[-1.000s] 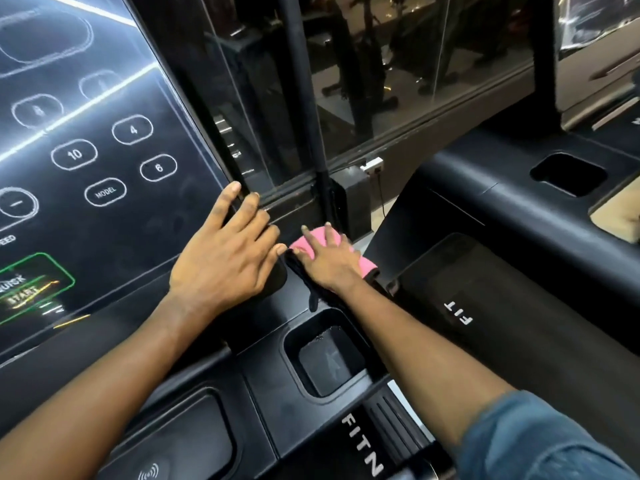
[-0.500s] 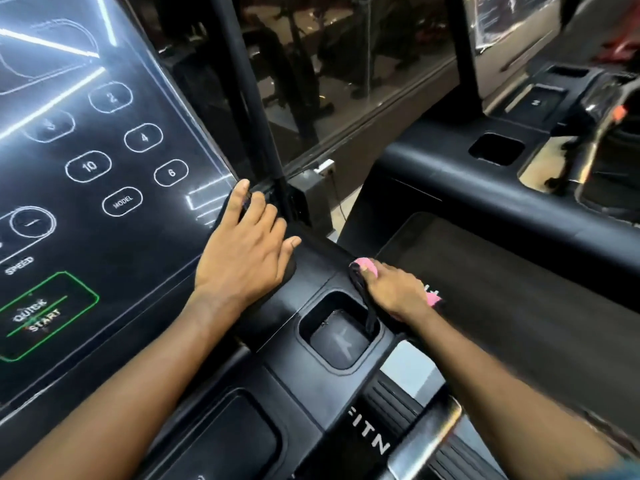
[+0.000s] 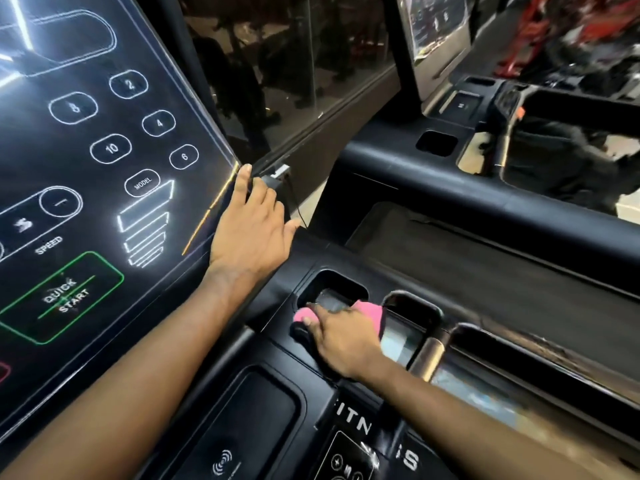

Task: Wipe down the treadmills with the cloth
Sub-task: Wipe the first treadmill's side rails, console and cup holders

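Note:
A pink and black cloth (image 3: 372, 311) lies on the black treadmill console (image 3: 273, 403), at the near edge of a cup-holder recess (image 3: 332, 292). My right hand (image 3: 341, 339) presses flat on the cloth and covers most of it. My left hand (image 3: 252, 230) rests with straight fingers on the console's upper right corner, beside the lit touch screen (image 3: 86, 168).
A second recess (image 3: 412, 313) and a handrail (image 3: 429, 351) lie right of the cloth. The neighbouring treadmill (image 3: 485, 202) stands to the right, its belt (image 3: 485, 265) just beyond. A glass wall (image 3: 294, 64) rises ahead. A wireless-charging pad (image 3: 249, 427) sits near me.
My right hand has slid the cloth back toward me, from the console's right edge to the near side of the cup-holder recess. My left hand stays on the corner. The view has swung right.

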Available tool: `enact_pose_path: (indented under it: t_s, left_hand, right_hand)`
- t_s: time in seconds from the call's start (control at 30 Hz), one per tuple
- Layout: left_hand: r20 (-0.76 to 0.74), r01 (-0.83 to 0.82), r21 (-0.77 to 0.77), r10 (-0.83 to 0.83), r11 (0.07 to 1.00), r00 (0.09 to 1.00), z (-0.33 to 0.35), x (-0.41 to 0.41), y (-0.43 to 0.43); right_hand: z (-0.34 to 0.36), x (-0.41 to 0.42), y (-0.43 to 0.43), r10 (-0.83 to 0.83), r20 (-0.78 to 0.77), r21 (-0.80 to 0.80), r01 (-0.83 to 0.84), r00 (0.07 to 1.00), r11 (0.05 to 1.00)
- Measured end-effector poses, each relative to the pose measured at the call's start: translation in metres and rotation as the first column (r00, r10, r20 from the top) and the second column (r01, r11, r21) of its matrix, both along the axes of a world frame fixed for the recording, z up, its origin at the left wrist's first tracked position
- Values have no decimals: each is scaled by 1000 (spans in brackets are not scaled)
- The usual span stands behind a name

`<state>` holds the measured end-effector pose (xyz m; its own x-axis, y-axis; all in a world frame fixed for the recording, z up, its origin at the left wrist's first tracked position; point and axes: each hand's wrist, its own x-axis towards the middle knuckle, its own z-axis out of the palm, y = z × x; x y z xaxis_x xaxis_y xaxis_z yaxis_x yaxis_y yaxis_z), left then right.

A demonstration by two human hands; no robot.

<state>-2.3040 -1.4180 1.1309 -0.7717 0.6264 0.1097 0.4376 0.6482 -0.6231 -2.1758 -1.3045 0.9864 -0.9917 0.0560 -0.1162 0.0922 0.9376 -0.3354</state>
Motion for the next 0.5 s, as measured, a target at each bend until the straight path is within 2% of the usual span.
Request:
enact_pose_path:
  t_s: [0.07,0.13,0.2,0.3,0.4,0.43,0.5]
  left_hand:
    - [8,1,-1,-1,1000,1000,0,1,0]
    - [0,3,-3,-3,1000,1000,-1,1,0]
    - [-4,-1,-5,1,1000,1000,0,1,0]
    - [-10,-15,-8,15,1000,1000,0,0,2]
    - [-33,-5,-11,5,1000,999,-3,-1,3]
    - [-41,-6,-9,6,1000,999,-3,-2,3]
    - [-51,-10,-6,9,1000,999,-4,-2,3]
  right_hand:
    - [5,-21,-22,-196,18,-125,197,980,972]
    - [9,-35,-36,-320,4,-229,313,947,922]
    - [12,-34,-36,-249,25,-142,250,968,958]
    - [20,-14,-18,-55,224,-59,70,973,996]
    - [20,-17,-2,56,246,-1,-58,968,998]
    - [22,-24,-3,71,240,2,-73,968,997]
    - [20,-38,-15,26,223,-114,-1,975,994]
